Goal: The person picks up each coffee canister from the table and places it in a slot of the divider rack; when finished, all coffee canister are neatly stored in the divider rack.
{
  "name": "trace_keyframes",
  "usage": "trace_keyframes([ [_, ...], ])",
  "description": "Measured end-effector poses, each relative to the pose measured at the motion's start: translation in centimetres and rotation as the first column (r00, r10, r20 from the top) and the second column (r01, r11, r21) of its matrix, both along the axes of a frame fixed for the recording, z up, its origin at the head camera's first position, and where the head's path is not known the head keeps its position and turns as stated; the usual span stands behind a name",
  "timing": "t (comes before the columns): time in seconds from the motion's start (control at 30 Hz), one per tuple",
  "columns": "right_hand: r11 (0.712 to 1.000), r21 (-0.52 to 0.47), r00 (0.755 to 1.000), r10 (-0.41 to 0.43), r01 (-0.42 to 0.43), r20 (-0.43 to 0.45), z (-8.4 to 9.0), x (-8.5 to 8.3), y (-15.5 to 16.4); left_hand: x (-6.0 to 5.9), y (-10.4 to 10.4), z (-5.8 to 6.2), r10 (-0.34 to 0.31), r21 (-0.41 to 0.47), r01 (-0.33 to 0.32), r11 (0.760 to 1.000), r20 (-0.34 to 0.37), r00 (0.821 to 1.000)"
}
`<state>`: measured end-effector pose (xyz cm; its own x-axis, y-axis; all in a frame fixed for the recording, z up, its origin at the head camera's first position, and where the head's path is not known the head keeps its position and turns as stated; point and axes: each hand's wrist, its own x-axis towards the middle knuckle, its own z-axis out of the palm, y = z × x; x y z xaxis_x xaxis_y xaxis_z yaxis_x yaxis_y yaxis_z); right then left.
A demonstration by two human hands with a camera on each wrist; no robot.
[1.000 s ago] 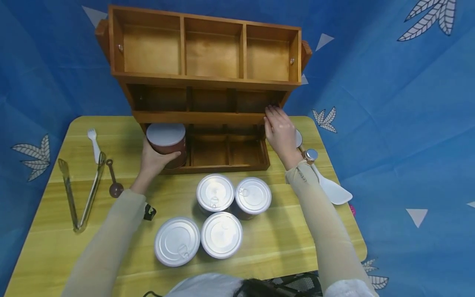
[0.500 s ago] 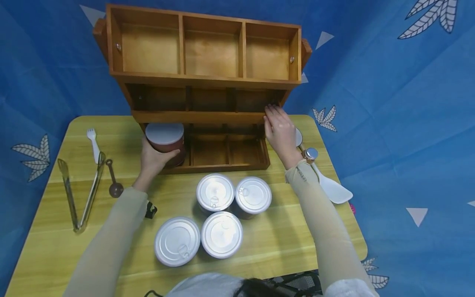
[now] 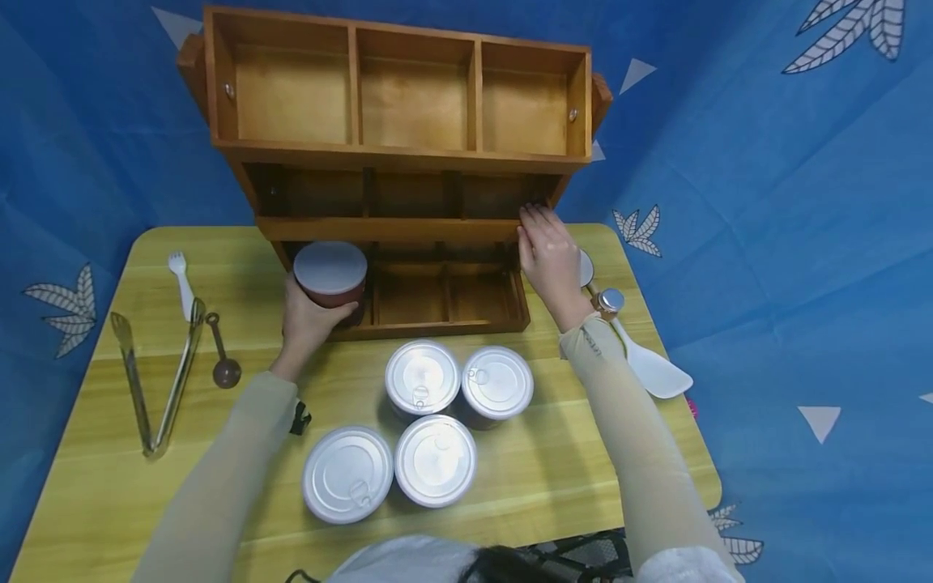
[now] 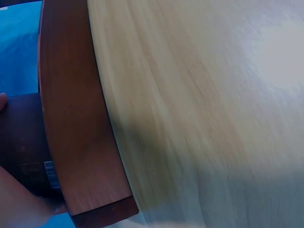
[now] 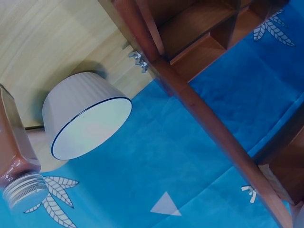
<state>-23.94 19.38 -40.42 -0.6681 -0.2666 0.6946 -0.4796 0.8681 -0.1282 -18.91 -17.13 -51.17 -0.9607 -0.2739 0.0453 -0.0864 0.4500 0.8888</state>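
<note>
While the yellow wooden table (image 3: 102, 453) carries everything, the largest thing on it is the three-tiered wooden rack (image 3: 397, 154), standing at the far edge with its compartments facing the person. Its bottom tier has three cells; the brown can with a white lid (image 3: 330, 277) stands upright in or at the mouth of the left one, its long axis vertical. The left hand (image 3: 309, 324) grips this can from the near side, fingers and thumb curled round its wall, so the cell lies straight ahead of the hand, away from the person. The left wrist view shows only a dark can wall beside the rack's front rail, blurred. The right hand (image 3: 550, 259) rests with straight fingers against the right end of the rack's middle shelf, holding nothing.

Four silver-lidded cans (image 3: 426, 429) stand clustered near the person, between the arms. To the left lie metal tongs (image 3: 156, 376), a brown measuring spoon (image 3: 222, 356) and a white fork (image 3: 181, 279); a white spatula (image 3: 652, 372) lies on the right.
</note>
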Motion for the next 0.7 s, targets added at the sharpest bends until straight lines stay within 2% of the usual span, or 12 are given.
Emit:
trace_keyframes([
  [0.13,1.0,-0.01,1.0,-0.007,0.007,0.007,-0.1,0.0,-0.1,0.3,-0.3,-0.2,-0.005,-0.008,0.005,1.0,0.015,1.0],
  [0.27,1.0,-0.015,1.0,0.005,-0.005,0.007,-0.2,0.1,-0.3,1.4,-1.5,-0.4,-0.07,-0.003,0.07,0.998,0.033,0.997],
  [0.37,1.0,-0.018,1.0,0.009,-0.009,0.013,-0.3,0.2,-0.4,3.0,-2.8,-0.4,-0.141,0.005,0.141,0.99,0.041,0.989],
  [0.47,1.0,-0.013,1.0,0.0,0.001,0.014,-0.5,0.1,-0.3,5.4,-3.3,0.0,-0.142,-0.012,0.142,0.99,0.044,0.989],
  [0.53,1.0,-0.008,1.0,-0.008,0.008,0.012,-0.5,0.0,-0.1,7.2,-3.2,0.1,-0.113,-0.007,0.113,0.994,-0.001,0.994],
  [0.6,1.0,-0.006,1.0,-0.009,0.009,0.006,-0.4,-0.1,0.0,8.6,-2.8,0.2,-0.116,-0.004,0.116,0.993,-0.077,0.99],
  [0.63,1.0,-0.008,1.0,-0.011,0.011,0.005,-0.4,-0.2,0.0,9.1,-2.7,0.2,-0.143,0.005,0.145,0.989,-0.121,0.982],
  [0.7,1.0,-0.01,1.0,-0.012,0.012,0.0,-0.3,-0.2,0.0,9.6,-2.3,0.1,-0.255,0.004,0.26,0.966,-0.166,0.953],
])
